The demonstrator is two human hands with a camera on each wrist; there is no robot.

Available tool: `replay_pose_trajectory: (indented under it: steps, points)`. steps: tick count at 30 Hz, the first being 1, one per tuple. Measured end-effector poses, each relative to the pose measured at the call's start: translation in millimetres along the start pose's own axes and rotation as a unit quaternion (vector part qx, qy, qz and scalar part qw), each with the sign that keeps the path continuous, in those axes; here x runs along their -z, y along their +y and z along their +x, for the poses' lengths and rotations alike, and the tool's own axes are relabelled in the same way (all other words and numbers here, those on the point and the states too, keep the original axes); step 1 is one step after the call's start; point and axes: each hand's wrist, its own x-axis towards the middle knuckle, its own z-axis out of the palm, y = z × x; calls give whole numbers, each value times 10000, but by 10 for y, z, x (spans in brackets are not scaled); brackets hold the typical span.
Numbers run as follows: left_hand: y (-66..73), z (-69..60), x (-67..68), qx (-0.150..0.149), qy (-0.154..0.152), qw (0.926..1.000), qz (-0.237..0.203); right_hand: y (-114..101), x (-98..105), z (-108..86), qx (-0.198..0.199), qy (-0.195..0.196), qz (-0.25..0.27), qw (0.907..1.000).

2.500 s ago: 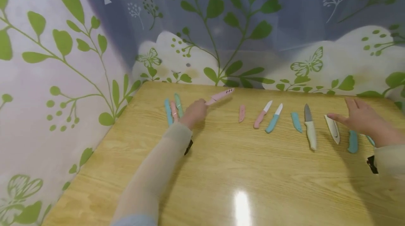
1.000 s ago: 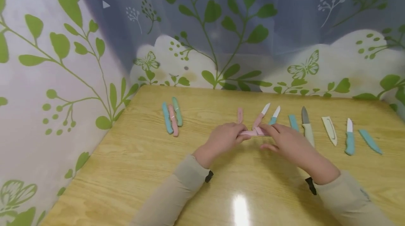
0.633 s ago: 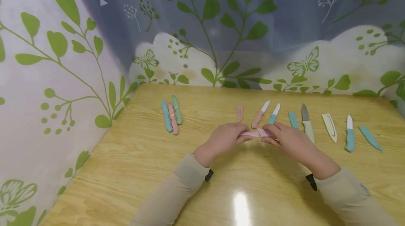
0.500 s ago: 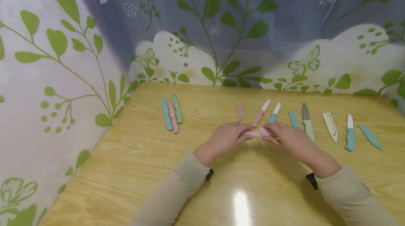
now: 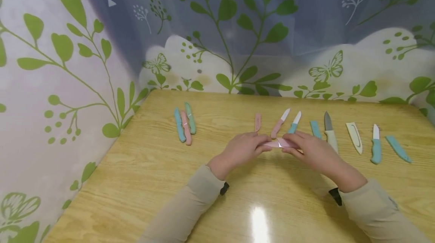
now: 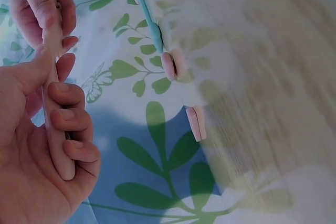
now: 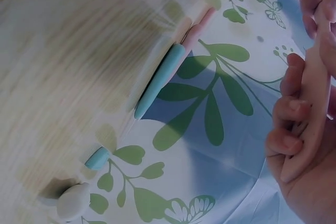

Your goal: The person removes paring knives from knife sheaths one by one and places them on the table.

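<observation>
A pink knife (image 5: pixel 271 144) lies level between both hands, above the middle of the table. My left hand (image 5: pixel 238 152) grips its handle, and the left wrist view shows the fingers curled round that handle (image 6: pixel 55 129). On its other end my right hand (image 5: pixel 316 156) pinches the pink sheath (image 5: pixel 287 143). A thin bright sliver shows where sheath and handle meet; the rest of the blade is hidden. In the right wrist view, the fingers wrap the sheath (image 7: pixel 315 87). Just behind the hands lie a pink knife (image 5: pixel 279 125) with a white blade and a blue one (image 5: pixel 295 122).
A loose pink sheath (image 5: pixel 257 122), a blue sheath (image 5: pixel 315 129), a cream knife (image 5: pixel 331 137), a cream sheath (image 5: pixel 355 138), another blue knife (image 5: pixel 375 146) and its sheath (image 5: pixel 398 148) lie across the right. Blue (image 5: pixel 179 125), pink (image 5: pixel 185 127) and green (image 5: pixel 190 118) slim-handled tools sit left.
My left hand has brought the sheathed pink knife from the left to the middle. My right hand has come in from the right and taken the sheath; a bright sliver now shows at the joint.
</observation>
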Motion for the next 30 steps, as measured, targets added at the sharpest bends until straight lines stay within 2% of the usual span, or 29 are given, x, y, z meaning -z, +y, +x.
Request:
replay_pose_trajectory:
  steps: [14,25,30]
  points:
    - [-7,-13,-46,-104,53,9999,-88,22,-15,-15,-40,-70,29,10000]
    - [4,-8,-23,11,-13,9997,-234,65,3,0,210,108,-83,9997]
    - [5,-9,-34,30,45,9998,-215,50,-11,-5,140,200,-130,9996]
